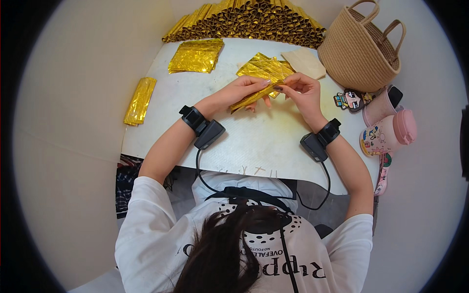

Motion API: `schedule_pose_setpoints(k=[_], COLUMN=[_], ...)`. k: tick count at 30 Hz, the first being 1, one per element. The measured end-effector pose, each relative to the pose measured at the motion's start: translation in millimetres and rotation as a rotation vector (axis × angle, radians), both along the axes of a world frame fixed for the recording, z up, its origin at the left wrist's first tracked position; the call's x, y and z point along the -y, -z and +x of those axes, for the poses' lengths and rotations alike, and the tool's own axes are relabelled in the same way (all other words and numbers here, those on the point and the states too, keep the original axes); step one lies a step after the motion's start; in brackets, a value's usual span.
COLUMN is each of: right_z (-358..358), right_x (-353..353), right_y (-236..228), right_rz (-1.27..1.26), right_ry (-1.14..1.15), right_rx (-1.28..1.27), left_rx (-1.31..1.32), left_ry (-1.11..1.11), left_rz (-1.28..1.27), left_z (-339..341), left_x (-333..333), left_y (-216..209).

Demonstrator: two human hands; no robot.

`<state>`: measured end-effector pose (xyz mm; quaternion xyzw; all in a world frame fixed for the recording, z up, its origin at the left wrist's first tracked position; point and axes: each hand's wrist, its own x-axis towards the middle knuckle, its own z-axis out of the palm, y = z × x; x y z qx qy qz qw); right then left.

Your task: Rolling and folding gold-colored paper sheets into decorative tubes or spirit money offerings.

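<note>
My left hand [240, 92] and my right hand [304, 90] both grip a gold foil paper [243, 103], folded or rolled into a narrow strip, tilted above the white table. The left thumb lies along its upper side, with fingers underneath. At the strip's upper right end, my right thumb and fingertips pinch it. Just beyond the hands lies a loose stack of gold foil sheets [261, 65], partly hidden by them. Beside that stack are pale beige sheets [305, 63].
Many gold paper rolls [249, 22] are piled along the back. Gold foil stacks lie at the back left [196, 55] and left edge [140, 101]. At right stand a woven basket [359, 46], a cup [380, 108] and a pink-lidded bottle [386, 134]. Wrist device cables hang near the table's front edge.
</note>
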<state>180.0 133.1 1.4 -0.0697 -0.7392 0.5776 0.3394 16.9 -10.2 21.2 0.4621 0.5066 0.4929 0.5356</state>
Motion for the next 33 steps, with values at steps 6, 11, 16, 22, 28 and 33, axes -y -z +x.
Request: schedule_pose_setpoints(k=[6, 11, 16, 22, 28, 33], right_z=[-1, 0, 0, -1, -4, -4], right_x=[2, 5, 11, 5, 2, 1], right_y=[-2, -3, -8, 0, 3, 2], right_rz=[-0.052, -0.031, -0.11, -0.097, -0.16, -0.2], right_ry=[-0.012, 0.046, 0.02, -0.002, 0.025, 0.028], right_rx=[0.005, 0.01, -0.052, -0.014, -0.018, -0.011], left_rx=[-0.044, -0.039, 0.046, 0.078, 0.08, 0.112], left_ry=[0.028, 0.051, -0.019, -0.032, -0.027, -0.061], left_rz=[0.042, 0.052, -0.017, -0.031, 0.013, 0.033], left_z=[-2, -4, 2, 2, -3, -9], left_x=[0, -2, 0, 0, -2, -4], left_y=[4, 6, 1, -1, 2, 8])
